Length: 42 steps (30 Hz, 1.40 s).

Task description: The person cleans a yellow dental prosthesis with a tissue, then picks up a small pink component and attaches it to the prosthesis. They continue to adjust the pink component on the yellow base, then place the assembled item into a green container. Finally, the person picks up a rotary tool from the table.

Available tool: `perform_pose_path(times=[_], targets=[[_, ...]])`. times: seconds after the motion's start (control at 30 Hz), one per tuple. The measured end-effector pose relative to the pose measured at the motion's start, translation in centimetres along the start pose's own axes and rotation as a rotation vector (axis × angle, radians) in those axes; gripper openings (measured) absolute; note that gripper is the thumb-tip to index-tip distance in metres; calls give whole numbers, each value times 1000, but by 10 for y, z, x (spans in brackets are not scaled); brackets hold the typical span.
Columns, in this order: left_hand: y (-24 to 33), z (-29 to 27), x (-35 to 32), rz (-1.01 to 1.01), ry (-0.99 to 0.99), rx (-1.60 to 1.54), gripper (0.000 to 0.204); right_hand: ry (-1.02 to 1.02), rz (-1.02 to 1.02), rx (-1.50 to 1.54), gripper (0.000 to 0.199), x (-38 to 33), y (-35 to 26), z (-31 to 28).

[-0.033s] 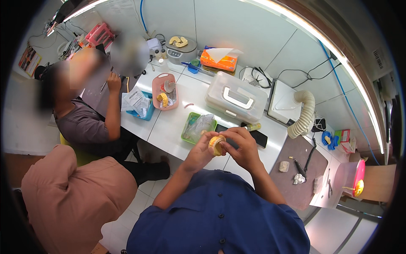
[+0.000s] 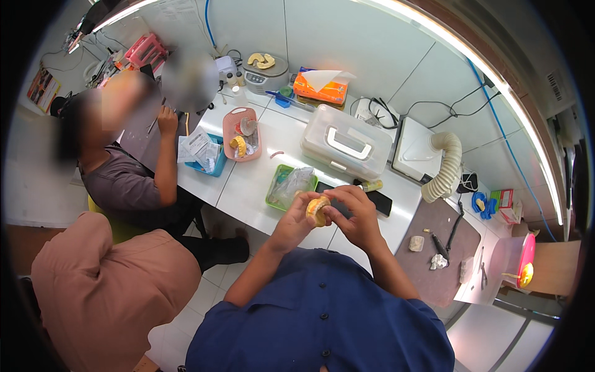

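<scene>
A yellow dental cast (image 2: 318, 212) with an orange-and-white area along its ridge is held up in front of my chest, over the bench's front edge. My left hand (image 2: 291, 224) grips it from the left, fingers curled round its side. From the other side my right hand (image 2: 358, 217) pinches it between thumb and fingers. Just beyond my left hand stands a green basket (image 2: 277, 186) with a clear plastic bag (image 2: 294, 185) in it. A dark phone (image 2: 379, 203) lies on the bench past my right hand.
A lidded plastic case (image 2: 347, 141) stands behind my hands. Right of it is a ribbed hose (image 2: 451, 162); nearer, a brown mat (image 2: 434, 282) bears a dark handpiece (image 2: 439, 247). Pink basket (image 2: 255, 149) and blue basket (image 2: 218, 166) sit left, near a seated co-worker (image 2: 127, 173).
The dental cast is turned slightly in my fingers, showing more of its orange-and-white ridge. My hands stay in nearly the same place.
</scene>
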State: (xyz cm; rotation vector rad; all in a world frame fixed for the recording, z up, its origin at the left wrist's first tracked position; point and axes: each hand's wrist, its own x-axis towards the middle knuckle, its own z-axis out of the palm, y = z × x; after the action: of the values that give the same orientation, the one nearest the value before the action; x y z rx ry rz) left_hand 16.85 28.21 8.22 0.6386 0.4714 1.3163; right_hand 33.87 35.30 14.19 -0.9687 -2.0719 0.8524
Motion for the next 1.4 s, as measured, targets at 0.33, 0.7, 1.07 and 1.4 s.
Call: perform_pose_path(times=[0.33, 0.7, 1.07, 1.4], targets=[[-8, -2, 4, 227, 134, 512, 65, -38, 485, 676, 25, -26, 11, 15], [-7, -10, 11, 340, 140, 923, 61, -52, 509, 686, 22, -27, 21, 17], [-19, -17, 7, 141, 141, 571, 65, -78, 573, 545, 19, -20, 43, 22], [-26, -21, 13, 150, 145, 487, 64, -25, 526, 675, 25, -16, 49, 31]])
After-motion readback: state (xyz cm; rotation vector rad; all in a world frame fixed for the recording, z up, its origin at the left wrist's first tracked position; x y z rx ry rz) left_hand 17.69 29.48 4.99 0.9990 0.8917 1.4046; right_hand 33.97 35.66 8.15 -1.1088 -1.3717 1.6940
